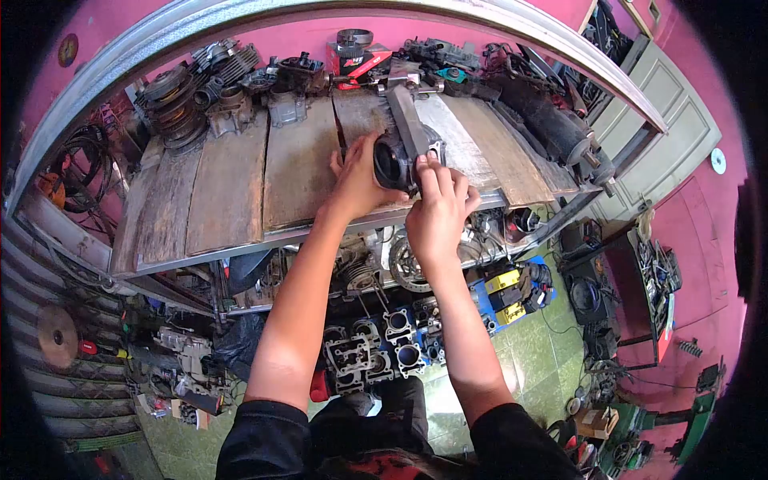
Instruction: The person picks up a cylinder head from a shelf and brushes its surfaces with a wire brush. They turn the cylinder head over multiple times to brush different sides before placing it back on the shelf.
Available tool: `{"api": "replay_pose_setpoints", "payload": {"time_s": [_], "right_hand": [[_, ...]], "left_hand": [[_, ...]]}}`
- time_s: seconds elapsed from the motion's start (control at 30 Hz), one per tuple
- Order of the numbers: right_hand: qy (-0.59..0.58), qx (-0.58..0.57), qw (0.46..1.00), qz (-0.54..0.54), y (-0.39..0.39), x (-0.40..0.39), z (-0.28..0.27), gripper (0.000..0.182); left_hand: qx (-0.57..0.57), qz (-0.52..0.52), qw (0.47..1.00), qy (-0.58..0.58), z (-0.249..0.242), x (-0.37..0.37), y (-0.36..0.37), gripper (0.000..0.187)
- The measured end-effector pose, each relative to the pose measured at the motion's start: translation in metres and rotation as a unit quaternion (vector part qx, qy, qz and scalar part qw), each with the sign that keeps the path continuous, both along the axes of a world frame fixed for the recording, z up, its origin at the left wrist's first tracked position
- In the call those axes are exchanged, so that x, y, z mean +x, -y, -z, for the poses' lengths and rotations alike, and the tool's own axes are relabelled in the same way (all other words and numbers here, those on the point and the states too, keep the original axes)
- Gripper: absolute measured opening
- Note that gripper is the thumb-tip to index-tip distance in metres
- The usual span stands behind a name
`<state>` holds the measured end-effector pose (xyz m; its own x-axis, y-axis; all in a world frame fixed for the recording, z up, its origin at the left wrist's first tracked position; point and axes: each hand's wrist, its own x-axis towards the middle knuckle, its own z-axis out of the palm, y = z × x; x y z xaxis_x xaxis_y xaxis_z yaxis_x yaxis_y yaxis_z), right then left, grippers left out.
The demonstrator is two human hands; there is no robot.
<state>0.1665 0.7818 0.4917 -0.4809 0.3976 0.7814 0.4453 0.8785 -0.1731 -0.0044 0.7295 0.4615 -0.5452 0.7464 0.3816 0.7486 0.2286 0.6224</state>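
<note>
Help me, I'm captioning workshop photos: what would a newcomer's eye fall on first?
Probably the left hand and right hand near the centre, holding a dark part with a round opening at the wooden benchtop. Then the pink wall at right, and the metal blocks with round bores clustered lower centre.

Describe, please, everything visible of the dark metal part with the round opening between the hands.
The dark metal-looking part is a hollow, blackish body, paler at its upper right. Its open round bore faces the camera, turned towards picture left. The left grip holds its left and lower edge; the right grip touches its right front. It is at the front edge of the grey-brown wooden plank bench. A long grey metal bar overlaps it; contact there is unclear.
</note>
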Motion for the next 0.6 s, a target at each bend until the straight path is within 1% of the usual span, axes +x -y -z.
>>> {"api": "replay_pose_setpoints", "payload": {"time_s": [0.1, 0.13, 0.23, 0.33, 0.5, 0.57, 0.6], "right_hand": [[0.009, -0.014, 1.000, 0.011, 0.007, 0.020, 0.017, 0.073], [0.007, -0.025, 1.000, -0.003, 0.011, 0.033, 0.027, 0.075], [0.029, -0.050, 0.998, 0.001, 0.024, 0.067, 0.051, 0.078], [0.020, -0.045, 0.999, 0.008, 0.030, 0.073, 0.057, 0.077], [0.017, -0.024, 0.999, 0.013, 0.002, 0.023, 0.006, 0.071], [0.013, -0.008, 1.000, -0.016, -0.006, 0.009, -0.014, 0.069], [0.023, -0.027, 0.999, -0.026, -0.008, 0.008, -0.018, 0.072]], "left_hand": [[-0.004, 0.000, 1.000, -0.003, -0.001, 0.001, 0.000, 0.144], [-0.006, -0.003, 1.000, -0.006, -0.001, 0.001, 0.000, 0.143], [0.009, -0.002, 1.000, -0.015, 0.005, -0.002, -0.002, 0.142], [0.014, 0.003, 1.000, -0.011, 0.008, -0.002, -0.002, 0.141], [0.016, 0.004, 1.000, -0.007, 0.005, -0.003, -0.003, 0.142], [0.022, -0.002, 1.000, -0.010, 0.005, -0.001, -0.003, 0.142], [0.017, 0.002, 1.000, -0.004, 0.002, -0.001, -0.002, 0.142]]}}
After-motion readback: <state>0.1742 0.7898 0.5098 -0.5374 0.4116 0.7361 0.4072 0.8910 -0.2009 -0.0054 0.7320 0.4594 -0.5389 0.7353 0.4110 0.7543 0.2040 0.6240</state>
